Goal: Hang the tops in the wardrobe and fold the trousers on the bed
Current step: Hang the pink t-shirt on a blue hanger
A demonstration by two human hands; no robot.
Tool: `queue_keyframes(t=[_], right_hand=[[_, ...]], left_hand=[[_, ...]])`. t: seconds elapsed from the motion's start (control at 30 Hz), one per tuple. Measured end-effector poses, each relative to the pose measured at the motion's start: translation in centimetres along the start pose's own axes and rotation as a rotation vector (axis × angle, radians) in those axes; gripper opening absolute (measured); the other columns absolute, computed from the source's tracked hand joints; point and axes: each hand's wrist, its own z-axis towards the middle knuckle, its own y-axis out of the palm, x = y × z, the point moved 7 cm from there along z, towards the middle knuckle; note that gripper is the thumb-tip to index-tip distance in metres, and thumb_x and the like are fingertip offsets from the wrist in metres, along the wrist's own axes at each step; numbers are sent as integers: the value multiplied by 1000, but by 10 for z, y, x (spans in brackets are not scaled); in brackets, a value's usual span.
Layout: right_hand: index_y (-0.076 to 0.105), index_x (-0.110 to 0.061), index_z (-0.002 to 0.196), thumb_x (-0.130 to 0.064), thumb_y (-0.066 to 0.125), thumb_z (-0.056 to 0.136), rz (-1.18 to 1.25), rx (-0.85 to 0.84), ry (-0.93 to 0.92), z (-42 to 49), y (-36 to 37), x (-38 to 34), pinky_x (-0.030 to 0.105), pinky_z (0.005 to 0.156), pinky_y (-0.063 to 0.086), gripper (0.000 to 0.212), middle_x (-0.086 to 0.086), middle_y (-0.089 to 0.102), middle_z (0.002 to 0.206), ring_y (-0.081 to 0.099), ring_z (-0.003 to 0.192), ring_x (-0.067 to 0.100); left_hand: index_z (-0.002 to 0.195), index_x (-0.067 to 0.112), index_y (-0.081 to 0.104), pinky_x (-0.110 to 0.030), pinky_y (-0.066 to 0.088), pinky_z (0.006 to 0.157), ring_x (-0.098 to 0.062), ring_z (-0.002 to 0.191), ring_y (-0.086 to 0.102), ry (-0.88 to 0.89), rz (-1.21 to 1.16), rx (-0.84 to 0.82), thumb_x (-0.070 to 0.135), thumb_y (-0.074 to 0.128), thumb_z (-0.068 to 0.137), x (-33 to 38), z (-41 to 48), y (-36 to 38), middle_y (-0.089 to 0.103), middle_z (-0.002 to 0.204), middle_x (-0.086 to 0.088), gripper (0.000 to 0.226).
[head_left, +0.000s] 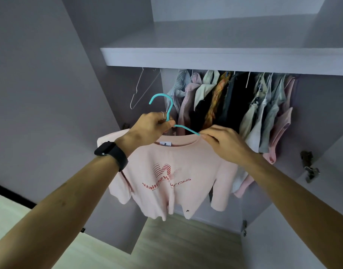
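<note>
A pale pink T-shirt (172, 177) with red lettering hangs on a teal hanger (167, 105), held up in front of the open wardrobe (205, 57). My left hand (149, 128) grips the hanger's neck just below the hook. My right hand (223, 141) pinches the shirt's collar where the hanger's right arm enters it. The hanger's hook is free in the air, below and left of the clothes rail.
Several tops (234, 105) hang packed along the rail under the shelf. Two bare wire hangers (141, 88) hang at the rail's left end. Wardrobe doors stand open on both sides, with a hinge (308, 166) at right. The bed's edge (15, 220) lies at lower left.
</note>
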Motion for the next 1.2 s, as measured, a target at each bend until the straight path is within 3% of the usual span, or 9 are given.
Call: queue_keyframes(t=[0.23,0.33,0.53,0.67,0.8,0.9,1.03,1.1,1.2], right_hand=[[71,-21,114,-23,66,95,83,-153,27,-13,22,-9,27,67,50,20,-7,73,85,53,63,8],[73,-20,107,-23,67,94,63,-197,52,-10,29,-11,33,72,51,14,-4,72,88,61,73,14],[73,-16,96,-25,69,94,48,-227,219,-22,48,-10,21,68,43,10,-8,70,86,60,75,7],[70,-16,98,-26,65,96,-7,-217,308,-11,83,-31,9,65,34,12,-6,71,94,57,78,6],[64,-21,92,-29,59,100,53,-241,431,12,133,-57,17,63,37,13,-5,68,88,59,77,9],[66,-22,104,-34,54,102,103,-261,552,20,169,-63,24,72,46,17,-5,71,99,62,85,10],[65,-19,116,-39,55,102,284,-199,709,38,197,-75,34,89,54,27,-3,69,109,66,99,15],[64,-22,112,-39,57,101,382,-150,795,53,203,-76,40,92,56,22,-3,68,104,66,98,18],[64,-30,89,-34,63,98,467,-48,828,85,206,-70,48,91,57,10,-9,63,78,63,82,19]], left_hand=[[73,33,58,-9,40,55,-4,62,57,-42,3,4,36,63,98,-11,0,19,65,73,9,26],[77,34,62,-6,41,63,4,69,59,-1,-30,-10,34,66,96,-17,5,27,68,78,12,20],[104,22,69,-34,54,83,-14,87,65,74,-11,-146,37,61,98,-39,19,51,71,94,5,18],[104,16,67,-44,54,86,-28,93,65,111,255,-221,43,51,101,-71,35,40,69,102,-6,31],[118,17,65,-45,44,103,-32,116,57,170,523,-199,33,43,103,-108,57,10,63,125,-7,30],[133,30,58,-49,30,116,-30,133,42,128,630,-138,36,41,100,-136,70,-15,49,143,-3,37],[148,9,40,-50,5,125,-33,153,7,147,504,222,12,55,91,-136,91,-78,14,165,-16,59],[152,9,33,-52,4,125,-32,155,3,249,450,408,5,55,85,-121,101,-107,8,168,-13,71],[161,16,13,-57,7,123,-33,155,5,385,511,509,18,45,98,-100,123,-132,3,169,-10,71]])
